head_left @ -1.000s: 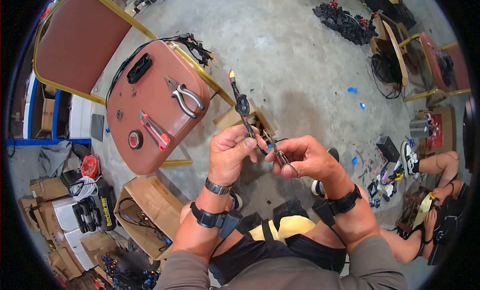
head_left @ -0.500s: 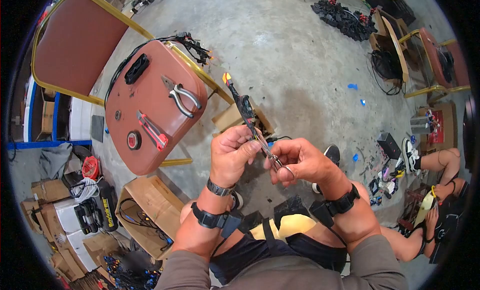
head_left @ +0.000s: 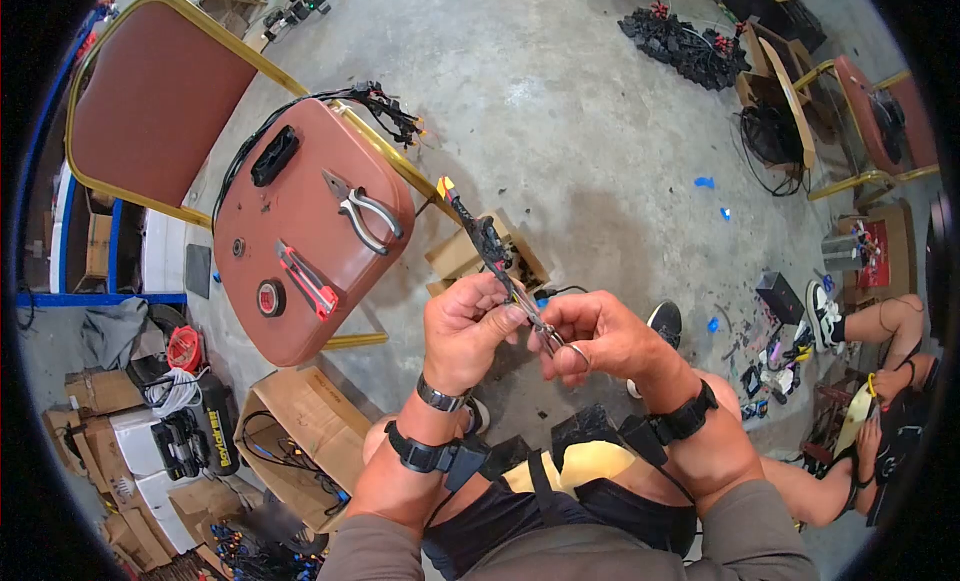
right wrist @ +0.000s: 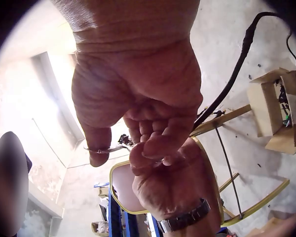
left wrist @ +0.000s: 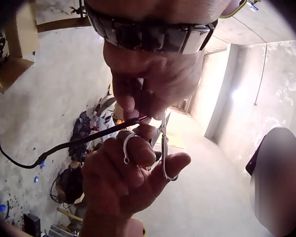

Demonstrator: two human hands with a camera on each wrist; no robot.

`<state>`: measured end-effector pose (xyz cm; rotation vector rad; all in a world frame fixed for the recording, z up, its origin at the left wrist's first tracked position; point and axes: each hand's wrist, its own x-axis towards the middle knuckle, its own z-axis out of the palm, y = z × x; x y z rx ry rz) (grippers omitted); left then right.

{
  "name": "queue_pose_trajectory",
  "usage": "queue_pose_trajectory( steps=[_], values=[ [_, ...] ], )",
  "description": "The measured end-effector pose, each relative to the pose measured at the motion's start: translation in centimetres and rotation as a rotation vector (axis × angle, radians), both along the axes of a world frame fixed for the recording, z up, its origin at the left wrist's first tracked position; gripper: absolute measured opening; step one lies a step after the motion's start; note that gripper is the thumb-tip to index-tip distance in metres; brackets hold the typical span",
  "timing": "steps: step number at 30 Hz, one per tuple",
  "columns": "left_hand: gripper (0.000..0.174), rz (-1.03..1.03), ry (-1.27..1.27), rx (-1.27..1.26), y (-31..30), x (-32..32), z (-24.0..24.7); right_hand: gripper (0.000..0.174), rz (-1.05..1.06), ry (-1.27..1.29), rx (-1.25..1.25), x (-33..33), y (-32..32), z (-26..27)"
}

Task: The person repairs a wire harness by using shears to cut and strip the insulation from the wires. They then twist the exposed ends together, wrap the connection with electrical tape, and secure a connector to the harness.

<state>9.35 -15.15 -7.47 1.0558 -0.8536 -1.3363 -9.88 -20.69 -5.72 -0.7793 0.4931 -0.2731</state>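
A black wire harness with a yellow-and-red tip slants up from my left hand, whose thumb and fingers pinch its lower end. My right hand holds small metal scissors, thumb and a finger through the loops. The scissor blades point toward the left fingertips, beside the harness. In the left wrist view the scissors stand with blades slightly apart near a black cable. The right wrist view shows the right hand covering most of the blades.
Pliers, a red cutter, a tape roll and a black part lie on the chair seat at left. A cardboard box with cables stands below it. Another person's legs are at the right edge.
The scissors came up against the left fingertips and the harness. The harness tip has tilted further left and dropped lower in view. Both hands keep their hold.
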Motion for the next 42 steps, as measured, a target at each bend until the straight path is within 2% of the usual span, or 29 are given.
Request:
queue_pose_trajectory(
  steps=[14, 16, 22, 26, 28, 29, 31, 32, 35, 38, 39, 40, 42],
  values=[
    [0.024, 0.003, -0.110, -0.058, 1.1, -1.4, 1.2, 0.035, -0.019, -0.051, -0.042, -0.1, 0.4, -1.2],
    [0.009, 0.034, -0.096, -0.041, 1.2, -1.8, 1.4, 0.034, -0.024, -0.053, -0.033, -0.1, 0.4, -1.0],
    [0.011, 0.080, -0.126, -0.083, 1.4, -2.5, 1.2, 0.035, -0.028, -0.016, -0.041, -0.4, 0.5, -0.9],
    [0.010, 0.083, -0.151, -0.102, 1.4, -2.3, 0.8, 0.028, 0.011, 0.028, -0.048, -0.5, 0.4, -0.5],
    [0.024, 0.000, -0.314, -0.117, 1.6, -1.3, -0.1, 0.026, 0.025, 0.043, -0.049, -0.6, 0.3, 0.1],
    [0.024, 0.000, -0.314, -0.116, 1.6, -0.9, -0.2, 0.024, 0.035, 0.072, -0.058, -0.8, 0.2, 0.4],
    [0.023, -0.058, -0.513, -0.103, 1.6, -0.3, -0.1, 0.022, 0.042, 0.105, -0.060, -1.2, 0.0, 0.7],
    [0.023, -0.060, -0.511, -0.096, 1.4, -0.1, 0.1, 0.023, 0.069, 0.113, -0.062, -1.4, -0.2, 0.7],
    [0.021, -0.119, -0.737, -0.278, 0.4, 0.7, 1.4, 0.022, 0.112, 0.117, -0.066, -1.9, -0.7, 0.3],
    [0.022, -0.160, -0.689, -0.219, 0.4, 1.2, 1.4, 0.022, 0.127, 0.109, -0.065, -1.9, -1.0, 0.3],
    [0.025, -0.174, -0.524, -0.121, 0.7, 1.1, 0.8, 0.021, 0.127, 0.104, -0.059, -1.7, -1.1, 0.4],
    [0.025, -0.176, -0.526, -0.123, 0.8, 0.8, 0.7, 0.021, 0.125, 0.102, -0.061, -1.5, -1.0, 0.4],
    [0.021, -0.015, -0.142, 0.021, 1.0, 0.1, 0.4, 0.021, 0.094, 0.203, -0.183, -0.9, -0.9, 0.6]
  ],
)
